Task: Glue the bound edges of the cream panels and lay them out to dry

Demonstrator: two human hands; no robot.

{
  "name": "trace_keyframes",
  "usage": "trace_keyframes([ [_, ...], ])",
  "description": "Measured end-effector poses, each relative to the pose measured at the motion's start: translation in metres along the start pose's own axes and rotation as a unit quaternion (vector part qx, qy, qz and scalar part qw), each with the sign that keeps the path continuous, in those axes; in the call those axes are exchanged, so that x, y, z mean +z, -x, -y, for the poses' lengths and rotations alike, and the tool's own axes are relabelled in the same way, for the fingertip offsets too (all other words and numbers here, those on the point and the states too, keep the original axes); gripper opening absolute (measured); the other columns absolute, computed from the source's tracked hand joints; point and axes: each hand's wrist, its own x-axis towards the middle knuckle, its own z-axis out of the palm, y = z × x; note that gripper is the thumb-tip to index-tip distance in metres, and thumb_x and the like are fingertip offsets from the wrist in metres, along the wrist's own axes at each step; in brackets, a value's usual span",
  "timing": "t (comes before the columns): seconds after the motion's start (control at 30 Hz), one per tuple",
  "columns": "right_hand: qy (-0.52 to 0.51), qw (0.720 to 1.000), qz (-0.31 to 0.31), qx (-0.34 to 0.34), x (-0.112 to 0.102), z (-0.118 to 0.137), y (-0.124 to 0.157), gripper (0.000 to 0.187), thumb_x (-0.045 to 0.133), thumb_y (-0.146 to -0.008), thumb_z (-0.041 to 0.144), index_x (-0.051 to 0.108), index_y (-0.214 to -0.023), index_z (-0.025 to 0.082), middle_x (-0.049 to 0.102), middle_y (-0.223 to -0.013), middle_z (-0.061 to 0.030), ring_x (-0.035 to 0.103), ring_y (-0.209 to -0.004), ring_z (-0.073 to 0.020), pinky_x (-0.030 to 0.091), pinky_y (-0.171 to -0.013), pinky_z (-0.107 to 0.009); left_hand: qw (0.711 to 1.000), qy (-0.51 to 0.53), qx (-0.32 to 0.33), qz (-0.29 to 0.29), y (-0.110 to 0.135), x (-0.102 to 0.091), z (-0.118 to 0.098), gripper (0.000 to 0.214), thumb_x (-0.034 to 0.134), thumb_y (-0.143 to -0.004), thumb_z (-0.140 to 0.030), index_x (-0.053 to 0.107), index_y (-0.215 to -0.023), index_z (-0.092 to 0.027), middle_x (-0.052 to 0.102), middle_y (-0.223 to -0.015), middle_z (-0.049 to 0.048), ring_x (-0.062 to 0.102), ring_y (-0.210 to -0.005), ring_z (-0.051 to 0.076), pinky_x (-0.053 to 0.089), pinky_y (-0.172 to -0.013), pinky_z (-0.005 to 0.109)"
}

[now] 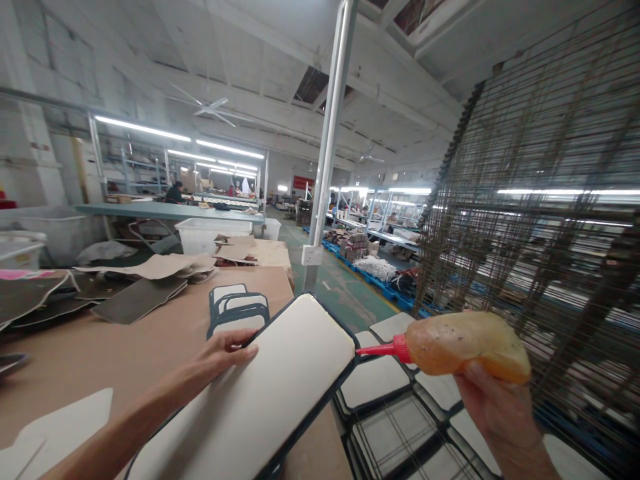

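Head view, single frame.

- Left hand (225, 353): fingers laid over the upper-left edge of a white panel (280, 387) with a dark rim and pressed onto its face. Thumb hidden, so I cannot tell if it is under the edge. The panel lies tilted across the corner of the brown table (125, 347), with its far end overhanging the table edge.
- Right hand (495, 407): fingers wrapped from below round a squeeze bottle (465, 343), which is held on its side. Its red nozzle (380, 349) points left, the tip at the panel's right rim. Touching or just short: cannot tell.
- Bottle contents: amber, speckled fluid, bottle nearly full.
- Beyond the left hand: a small stack of dark-rimmed panels (237, 307) flat on the table, apart from the held one.
- Farther back: loose cardboard sheets (160, 265), then a white plastic bin (210, 233), contents not visible.
- Right of the table, below the bottle: more white panels (373, 380) lie side by side on a low wire shelf.
- A tall wire rack (540, 220) rises behind the right hand.
- A steel pillar (330, 133) stands past the table end.
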Motion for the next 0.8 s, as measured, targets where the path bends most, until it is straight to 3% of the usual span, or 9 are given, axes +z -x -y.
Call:
trace_keyframes([
  [0.2,-0.018,1.000,-0.018,0.014,0.001,-0.002,0.002,0.066,0.103,-0.044,0.037,0.079,-0.105,0.032,0.078,-0.095,0.0003,0.069,-0.078,-0.0152,0.059,-0.077,-0.024,0.999,-0.004,0.008,0.036,-0.005,-0.007,0.010,0.064,0.084,-0.077,-0.057,0.078,-0.129,-0.020,0.082,-0.104,0.0083,0.076,-0.090,0.030,0.059,-0.074,0.031],
  [0.4,-0.028,0.998,-0.039,0.034,0.003,-0.002,0.004,0.069,0.104,-0.036,0.034,0.079,-0.100,0.031,0.077,-0.085,0.0015,0.068,-0.074,-0.0163,0.058,-0.068,-0.023,0.999,0.013,-0.001,0.040,-0.008,-0.010,0.019,0.063,0.086,-0.076,-0.055,0.078,-0.129,-0.021,0.082,-0.105,0.0080,0.076,-0.091,0.031,0.060,-0.076,0.032],
  [0.67,-0.032,0.997,-0.061,0.033,0.008,-0.005,0.011,0.053,0.106,-0.032,0.040,0.077,-0.075,0.028,0.071,-0.066,0.0020,0.067,-0.066,-0.0161,0.059,-0.064,-0.023,0.999,0.022,0.003,0.044,-0.009,-0.009,0.022,0.061,0.084,-0.078,-0.056,0.078,-0.128,-0.021,0.082,-0.106,0.0088,0.075,-0.093,0.030,0.059,-0.078,0.032],
  [0.73,-0.032,0.996,-0.062,0.055,0.008,-0.012,0.021,0.058,0.106,-0.031,0.039,0.078,-0.081,0.029,0.073,-0.070,0.0015,0.069,-0.065,-0.0172,0.061,-0.062,-0.025,0.999,0.025,0.005,0.048,-0.010,-0.007,0.022,0.063,0.084,-0.078,-0.056,0.078,-0.129,-0.020,0.082,-0.104,0.0090,0.075,-0.091,0.030,0.059,-0.079,0.032],
  [0.8,-0.038,0.994,-0.042,0.090,0.007,-0.019,0.034,0.062,0.105,-0.038,0.041,0.080,-0.094,0.030,0.076,-0.077,-0.0008,0.071,-0.066,-0.0194,0.062,-0.063,-0.027,0.998,0.025,0.014,0.049,-0.011,-0.006,0.021,0.063,0.083,-0.078,-0.056,0.077,-0.129,-0.019,0.082,-0.100,0.0090,0.075,-0.088,0.030,0.059,-0.079,0.034],
])
